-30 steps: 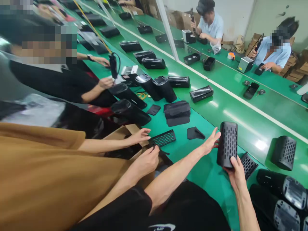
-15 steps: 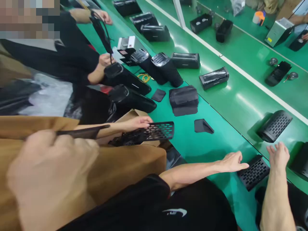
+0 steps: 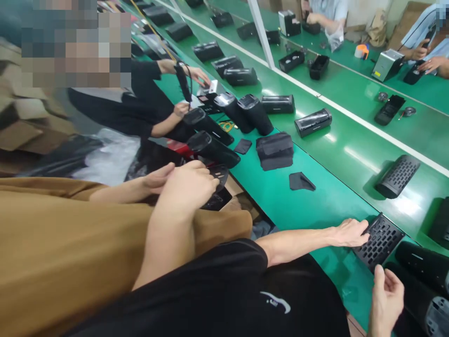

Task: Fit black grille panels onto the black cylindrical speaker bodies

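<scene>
My left hand (image 3: 351, 232) lies open, fingertips touching the black perforated grille (image 3: 380, 241) on the green assembly belt (image 3: 336, 210); my right hand (image 3: 387, 302) is released, just below it.

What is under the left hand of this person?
Under the left hand lies a black slotted panel, resting on the green belt. The fingers cover part of the panel, and the belt beneath the panel cannot be seen.

Left hand (image 3: 349, 232) now on the perforated panel (image 3: 380, 241), right hand (image 3: 386, 299) below it
</scene>
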Action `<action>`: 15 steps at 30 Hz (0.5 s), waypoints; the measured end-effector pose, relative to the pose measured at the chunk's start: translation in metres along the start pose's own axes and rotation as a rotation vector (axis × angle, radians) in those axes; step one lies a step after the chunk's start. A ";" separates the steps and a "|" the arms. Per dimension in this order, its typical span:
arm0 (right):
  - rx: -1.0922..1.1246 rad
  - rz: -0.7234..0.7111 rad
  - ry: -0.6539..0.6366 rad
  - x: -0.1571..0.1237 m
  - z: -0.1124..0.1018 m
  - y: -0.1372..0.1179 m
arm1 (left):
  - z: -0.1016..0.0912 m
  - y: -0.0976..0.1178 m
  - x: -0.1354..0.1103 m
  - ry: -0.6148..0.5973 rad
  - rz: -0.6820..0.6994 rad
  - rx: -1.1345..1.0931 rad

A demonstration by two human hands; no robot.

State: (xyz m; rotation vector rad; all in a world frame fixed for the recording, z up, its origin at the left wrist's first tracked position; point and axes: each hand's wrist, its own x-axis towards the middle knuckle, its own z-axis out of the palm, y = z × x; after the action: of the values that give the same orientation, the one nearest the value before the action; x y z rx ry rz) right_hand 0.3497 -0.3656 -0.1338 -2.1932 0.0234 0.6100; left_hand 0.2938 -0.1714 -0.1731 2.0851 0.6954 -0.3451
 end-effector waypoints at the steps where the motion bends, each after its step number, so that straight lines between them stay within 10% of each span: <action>1: -0.047 -0.011 -0.008 0.007 0.001 -0.004 | -0.001 0.000 -0.007 0.016 -0.013 -0.028; 15: -0.674 -0.477 -0.418 0.119 0.130 -0.082 | 0.013 -0.105 -0.079 0.465 -0.591 -0.806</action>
State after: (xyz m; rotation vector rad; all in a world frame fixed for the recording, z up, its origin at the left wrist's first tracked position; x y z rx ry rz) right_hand 0.4180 -0.1942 -0.1943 -2.5076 -1.0249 0.8640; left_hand 0.1685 -0.1623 -0.2124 1.1568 1.4520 0.1169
